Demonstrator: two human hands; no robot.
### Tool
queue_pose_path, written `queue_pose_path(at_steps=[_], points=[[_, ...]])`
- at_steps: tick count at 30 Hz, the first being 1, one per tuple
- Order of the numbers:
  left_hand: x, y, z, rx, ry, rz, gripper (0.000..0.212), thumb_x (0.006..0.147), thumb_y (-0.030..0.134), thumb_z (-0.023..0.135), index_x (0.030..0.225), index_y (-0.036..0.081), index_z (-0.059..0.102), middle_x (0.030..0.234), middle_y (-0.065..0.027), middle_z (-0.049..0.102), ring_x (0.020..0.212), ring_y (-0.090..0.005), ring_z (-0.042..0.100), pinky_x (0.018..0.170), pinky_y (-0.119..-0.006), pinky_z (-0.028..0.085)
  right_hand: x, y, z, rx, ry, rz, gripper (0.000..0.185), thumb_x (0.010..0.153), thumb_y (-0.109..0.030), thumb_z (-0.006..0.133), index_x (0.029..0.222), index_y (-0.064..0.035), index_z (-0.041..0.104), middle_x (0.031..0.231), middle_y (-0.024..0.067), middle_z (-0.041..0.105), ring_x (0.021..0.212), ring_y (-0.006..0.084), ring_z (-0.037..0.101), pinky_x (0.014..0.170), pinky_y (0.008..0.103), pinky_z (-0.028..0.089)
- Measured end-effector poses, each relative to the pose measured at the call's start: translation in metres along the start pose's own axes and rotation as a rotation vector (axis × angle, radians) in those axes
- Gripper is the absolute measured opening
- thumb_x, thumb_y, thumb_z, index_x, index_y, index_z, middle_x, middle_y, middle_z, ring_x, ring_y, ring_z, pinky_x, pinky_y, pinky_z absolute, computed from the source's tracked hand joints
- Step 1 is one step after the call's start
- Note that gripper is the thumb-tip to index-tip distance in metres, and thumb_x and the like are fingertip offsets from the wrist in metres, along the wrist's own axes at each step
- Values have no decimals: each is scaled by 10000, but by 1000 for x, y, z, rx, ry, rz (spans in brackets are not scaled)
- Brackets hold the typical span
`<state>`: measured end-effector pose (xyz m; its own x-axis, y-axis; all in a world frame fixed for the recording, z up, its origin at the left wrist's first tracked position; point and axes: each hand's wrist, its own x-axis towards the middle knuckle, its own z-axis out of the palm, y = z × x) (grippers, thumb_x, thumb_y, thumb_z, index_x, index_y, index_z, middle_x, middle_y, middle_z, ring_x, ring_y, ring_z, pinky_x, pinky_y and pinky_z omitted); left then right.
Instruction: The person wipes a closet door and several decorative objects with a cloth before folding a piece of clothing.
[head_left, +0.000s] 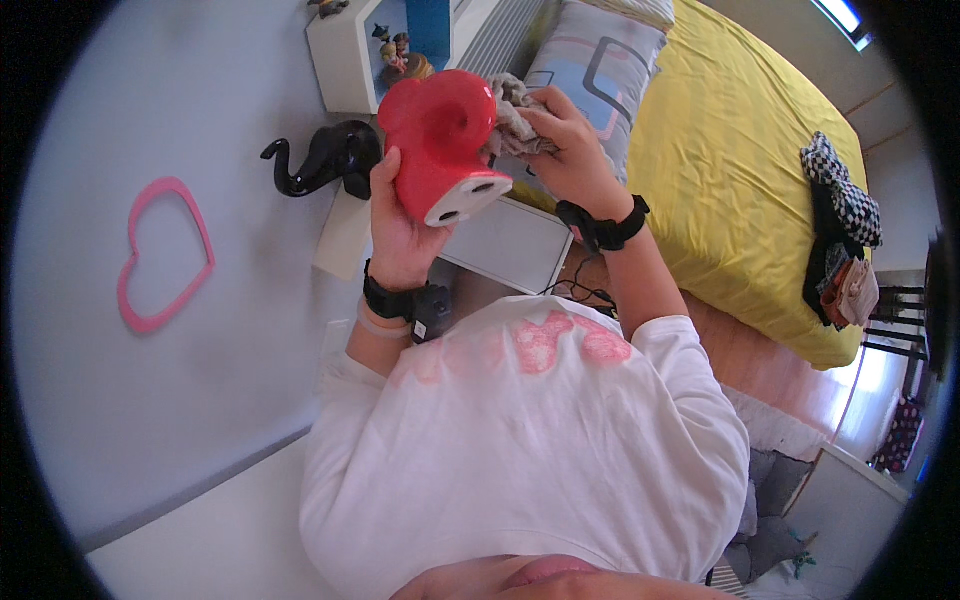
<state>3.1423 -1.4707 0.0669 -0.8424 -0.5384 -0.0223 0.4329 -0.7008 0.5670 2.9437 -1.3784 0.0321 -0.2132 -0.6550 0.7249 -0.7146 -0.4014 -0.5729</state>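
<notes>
A glossy red ceramic figurine (431, 135) is tilted in the air before me, its pale underside with two dark holes turned toward me. My left hand (405, 225) grips it from the left side and below, thumb on the red glaze. Bunched in my right hand (566, 150) is a crumpled grey cloth (514, 120), up against the right side of the figurine; the exact contact is partly hidden. Just left of the figurine, a shiny black elephant figurine (330, 157) with a raised trunk stands on a pale ledge (341, 236).
A white wall shelf (341, 67) holding small figurines is beyond my left hand. Below my hands lies a white tabletop (510, 244) with black cables (577, 281) beside it. To the right is a yellow-covered bed (720, 150) with a patterned pillow (600, 75) and clothes (840, 232).
</notes>
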Motion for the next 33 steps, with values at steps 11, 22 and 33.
queue_pose_path(at_steps=[11,22,33], points=[[2,-6,-1,153,166,116,569,908,432,591,1361,115,453,1301,-94,574,1154,-267,582,984,-448,472,-27,-17,14,859,-79,566,545,805,-220,801,1216,27,540,1071,26,614,975,95,553,859,267,469],[2,-6,-8,84,167,60,571,915,411,592,1382,120,435,1318,-104,563,1170,-272,576,998,-449,468,-32,-9,16,427,-50,350,429,796,-293,781,1014,34,609,891,90,575,842,156,545,773,303,455],[-1,-5,-8,40,116,71,558,944,340,564,1394,64,383,1329,-134,535,1179,-269,572,1004,-433,477,-33,-9,22,411,-47,312,378,791,-254,742,984,35,594,875,110,545,810,187,536,761,305,453]])
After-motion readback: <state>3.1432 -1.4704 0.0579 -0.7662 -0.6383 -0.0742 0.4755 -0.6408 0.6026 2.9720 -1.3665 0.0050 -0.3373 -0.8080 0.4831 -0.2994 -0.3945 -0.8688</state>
